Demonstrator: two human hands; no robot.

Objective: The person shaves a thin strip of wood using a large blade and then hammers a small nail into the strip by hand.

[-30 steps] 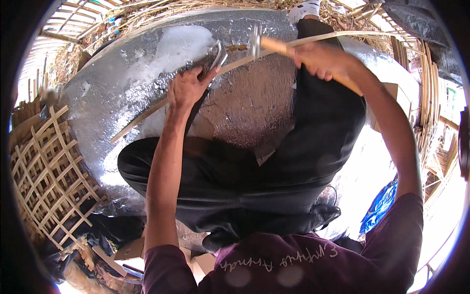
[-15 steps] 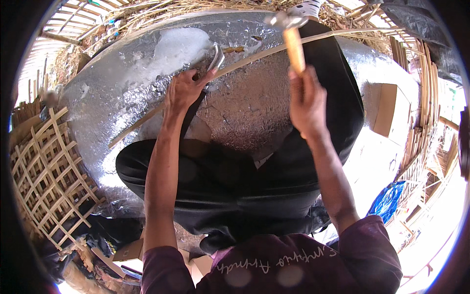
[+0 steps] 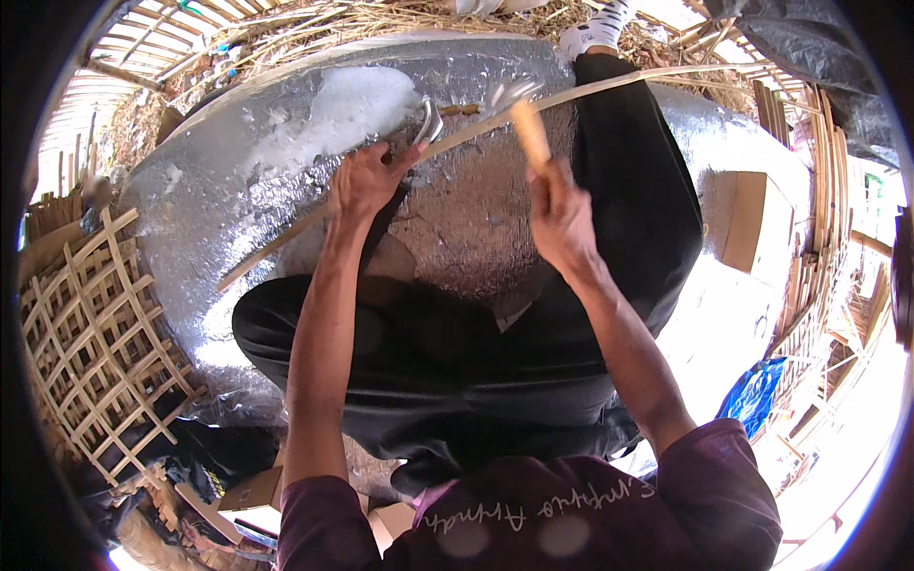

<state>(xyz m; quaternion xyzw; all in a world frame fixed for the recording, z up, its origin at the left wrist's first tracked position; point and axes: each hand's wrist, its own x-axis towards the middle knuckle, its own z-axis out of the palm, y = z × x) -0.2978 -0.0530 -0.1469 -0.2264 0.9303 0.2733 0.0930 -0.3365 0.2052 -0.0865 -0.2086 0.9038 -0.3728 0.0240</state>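
A long, thin bamboo strip (image 3: 571, 92) runs aslant from lower left to upper right, over the silvery sheet and across my raised leg. My left hand (image 3: 367, 183) is closed around it near its middle. At the thumb of that hand, a bent shiny metal piece (image 3: 430, 122) sticks up beside the strip; its lower part is hidden by the hand. My right hand (image 3: 562, 217) grips the yellowish handle of a hammer (image 3: 530, 133). The hammer's metal head is smeared by motion and hovers close to the strip; I cannot tell whether they touch.
A shiny silvery sheet (image 3: 205, 219) covers the ground around my legs. At the left leans a woven bamboo lattice (image 3: 100, 347). A cardboard box (image 3: 747, 221), a blue plastic sheet (image 3: 754, 398) and upright bamboo slats (image 3: 830, 190) are at the right. Straw (image 3: 362, 29) lies along the far edge.
My right hand has swung the hammer left and down toward the strip. My left hand and the strip have shifted only slightly in view.
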